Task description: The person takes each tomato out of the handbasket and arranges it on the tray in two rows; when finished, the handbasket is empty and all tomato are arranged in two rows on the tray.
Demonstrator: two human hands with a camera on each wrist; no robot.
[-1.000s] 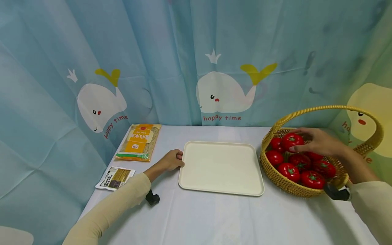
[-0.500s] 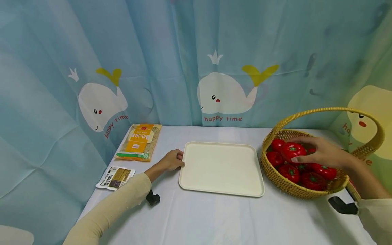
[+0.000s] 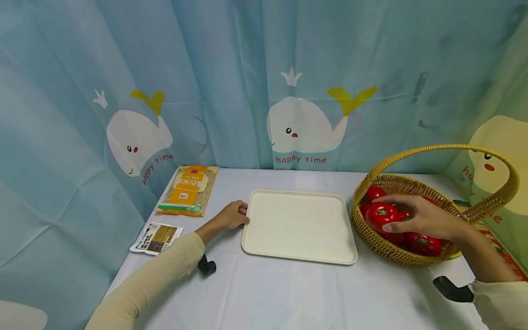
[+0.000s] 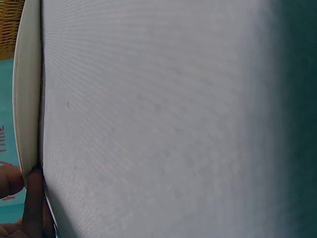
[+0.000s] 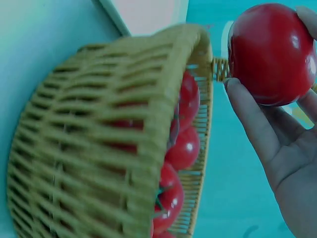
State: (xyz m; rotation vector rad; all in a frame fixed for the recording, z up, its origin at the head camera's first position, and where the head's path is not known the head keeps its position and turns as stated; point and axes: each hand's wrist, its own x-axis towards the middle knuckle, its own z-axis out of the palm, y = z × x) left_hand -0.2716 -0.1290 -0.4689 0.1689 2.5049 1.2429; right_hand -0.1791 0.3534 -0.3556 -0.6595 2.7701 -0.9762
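Observation:
My right hand (image 3: 431, 219) holds a red tomato (image 3: 381, 217) between thumb and fingers, over the left part of a wicker basket (image 3: 377, 245). The right wrist view shows this tomato (image 5: 270, 54) lifted clear of the basket rim (image 5: 163, 94), with more tomatoes (image 5: 183, 148) inside. My arm and hand partly hide those tomatoes in the head view. On the left, my left hand (image 3: 233, 215) pinches the left edge of a cream rectangular tray (image 3: 299, 227). In the left wrist view, thumb and fingers (image 4: 33, 203) meet at the tray's rim (image 4: 27, 94).
A yellow-labelled food bag (image 3: 187, 190) lies at the back left, with a smaller white-and-brown packet (image 3: 157, 238) in front of it. The basket's tall handle (image 3: 445, 147) arches above its opening. A whale-print curtain (image 3: 231, 91) hangs behind the white-covered table (image 3: 284, 298).
My right hand has raised the tomato out of the pile and carried it slightly left and toward me. The left hand and tray stay where they were.

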